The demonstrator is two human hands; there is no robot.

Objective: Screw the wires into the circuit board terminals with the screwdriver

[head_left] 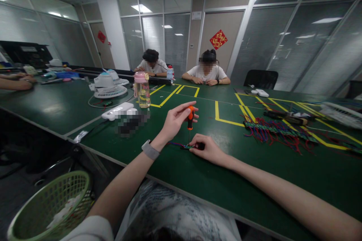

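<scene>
My left hand (175, 120) grips the orange and black handle of a screwdriver (190, 119), which stands upright. The thin shaft points down at a small green circuit board (185, 147) on the table; whether its tip touches a screw is too small to tell. My right hand (207, 149) is closed at the board's right end, thumb and forefinger pinching it beside the screwdriver's tip. Red and blue wires (175, 143) run out from the board's left side. Something dark shows under my right fingers, mostly hidden.
A row of wired circuit boards (278, 132) lies to the right. A pink-lidded bottle (142, 90), a white power strip (117, 111) and fans (109, 86) stand left. Two people sit across the green table (169, 177). A green basket (82, 180) is below the edge.
</scene>
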